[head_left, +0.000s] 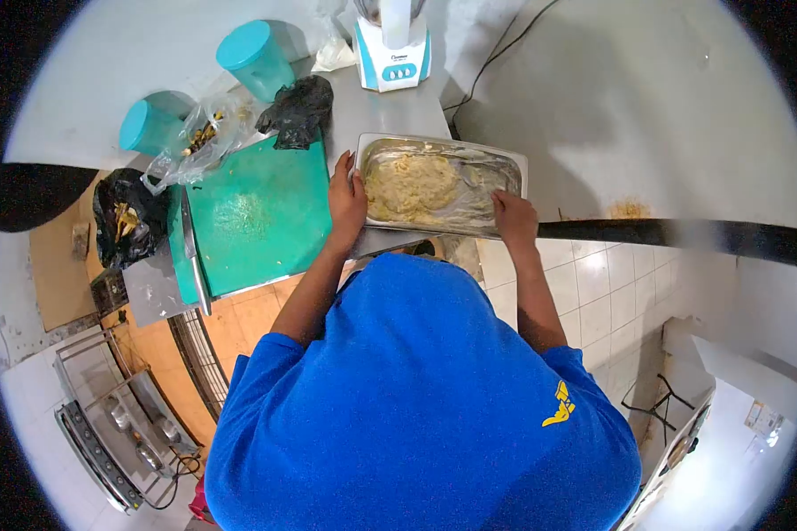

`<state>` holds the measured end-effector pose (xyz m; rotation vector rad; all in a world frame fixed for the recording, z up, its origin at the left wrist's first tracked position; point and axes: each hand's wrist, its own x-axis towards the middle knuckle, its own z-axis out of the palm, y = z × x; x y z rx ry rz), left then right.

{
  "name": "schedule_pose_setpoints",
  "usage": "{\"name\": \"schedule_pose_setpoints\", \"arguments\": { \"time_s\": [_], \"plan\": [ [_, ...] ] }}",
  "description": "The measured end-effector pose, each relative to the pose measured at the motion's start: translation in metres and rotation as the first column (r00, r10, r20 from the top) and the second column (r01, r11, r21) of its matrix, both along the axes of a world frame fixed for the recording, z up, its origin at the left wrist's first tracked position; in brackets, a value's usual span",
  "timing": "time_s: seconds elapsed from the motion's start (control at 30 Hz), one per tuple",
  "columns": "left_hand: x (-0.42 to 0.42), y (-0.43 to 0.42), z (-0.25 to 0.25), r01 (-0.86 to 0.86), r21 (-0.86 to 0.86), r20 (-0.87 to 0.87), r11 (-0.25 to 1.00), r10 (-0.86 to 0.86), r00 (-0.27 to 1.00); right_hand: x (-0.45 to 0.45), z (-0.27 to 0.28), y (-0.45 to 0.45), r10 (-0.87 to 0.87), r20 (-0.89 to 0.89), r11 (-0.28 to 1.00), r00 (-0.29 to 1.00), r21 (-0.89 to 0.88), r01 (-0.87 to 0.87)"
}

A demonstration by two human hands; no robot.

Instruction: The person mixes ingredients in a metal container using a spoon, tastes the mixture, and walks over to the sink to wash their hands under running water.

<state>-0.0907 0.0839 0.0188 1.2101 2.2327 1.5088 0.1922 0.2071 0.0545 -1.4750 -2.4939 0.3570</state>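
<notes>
Silvery metal forms the shallow rectangular tray (443, 142), which is set at the edge of the grey worktop (385, 113), just beside the green cutting board (279, 239), its right part apparently unsupported. Stiff walls and a fairly heavy, soft, sticky load are to be expected; smeared metal may be slippery, so both short ends are best gripped. Pale yellow, lumpy mash (412, 186) is heaped leftward, with smears spread rightward. The left end is touched by the left hand (347, 196), fingers extended; the right hand (514, 217) is curled at the near right corner. Whether either is clamped cannot be told.
</notes>
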Motion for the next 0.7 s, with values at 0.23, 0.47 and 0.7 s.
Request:
{"name": "schedule_pose_setpoints", "arguments": {
  "time_s": [0.23,0.47,0.7],
  "plan": [
    [0.002,0.000,-0.001,0.005,0.016,-0.001,1.000,-0.005,1.000,-0.041,0.016,-0.025,0.138,-0.257,0.987,0.956,-0.043,-0.154],
    [0.000,-0.001,-0.001,0.043,-0.012,0.058,0.999,-0.042,0.997,-0.043,0.033,-0.009,-0.151,-0.356,0.880,0.922,-0.474,-0.038],
    [0.005,0.000,0.006,0.013,-0.008,0.125,1.000,-0.012,0.992,-0.023,0.005,-0.011,0.039,-0.190,0.881,0.981,-0.456,-0.124]
  ]
}}
